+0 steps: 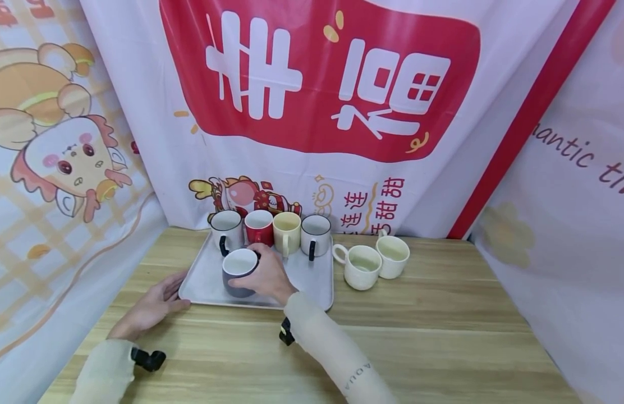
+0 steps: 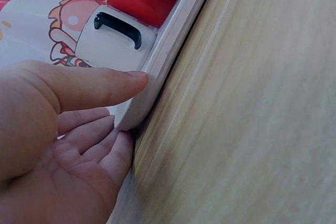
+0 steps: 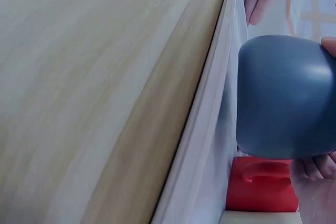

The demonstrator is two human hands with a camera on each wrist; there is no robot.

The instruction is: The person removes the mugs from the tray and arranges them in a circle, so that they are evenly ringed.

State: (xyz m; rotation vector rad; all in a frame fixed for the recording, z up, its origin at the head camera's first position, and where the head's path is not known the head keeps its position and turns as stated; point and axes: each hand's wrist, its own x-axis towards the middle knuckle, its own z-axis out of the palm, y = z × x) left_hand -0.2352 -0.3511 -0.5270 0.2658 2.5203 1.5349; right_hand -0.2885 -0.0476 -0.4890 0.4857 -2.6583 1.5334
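Observation:
My right hand grips a dark grey mug with a white inside, fingers and thumb round its side. The mug is over the front left of a pale grey tray; whether it touches the tray I cannot tell. In the right wrist view, the grey mug hides much of the tray. My left hand rests against the tray's front left corner with fairly straight fingers. The left wrist view has the left hand's thumb along the tray rim, with fingertips touching the corner.
Along the tray's back stand a white mug with black handle, a red mug, a pale yellow mug and another black-handled white mug. Two cream cups stand right of the tray on the wooden table.

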